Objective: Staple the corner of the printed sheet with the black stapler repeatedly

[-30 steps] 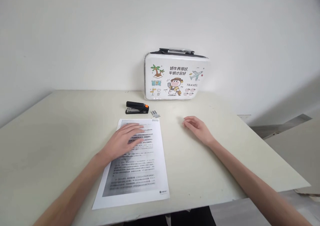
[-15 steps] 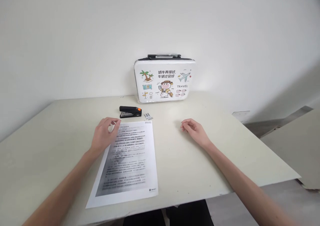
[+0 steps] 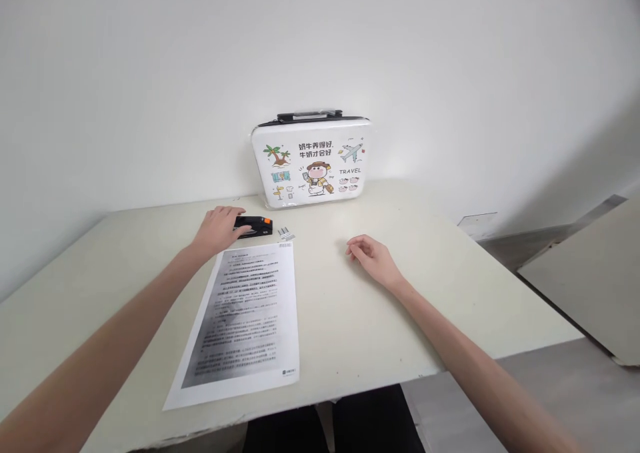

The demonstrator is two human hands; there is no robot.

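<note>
My left hand (image 3: 220,229) is closed around the left end of a black stapler (image 3: 260,226) with an orange tab, thumb in front and fingers over the far side. The stapler lies on the table, its left end hidden by the hand. Just right of it are small strips of staples (image 3: 285,233). A printed sheet of paper (image 3: 245,313) lies flat below the stapler, close to my left wrist. My right hand (image 3: 370,256) rests on the table right of the paper, fingers loosely curled together with nothing seen in them.
A white case (image 3: 313,163) with cartoon travel pictures and a black handle stands against the wall at the back. The table (image 3: 360,333) has its front edge just before my legs. A pale panel (image 3: 585,273) stands beyond the table on the right.
My left hand has gone from the paper's upper left edge forward to the stapler and closed around its left end. My right hand stays where it was; the view has shifted slightly.
</note>
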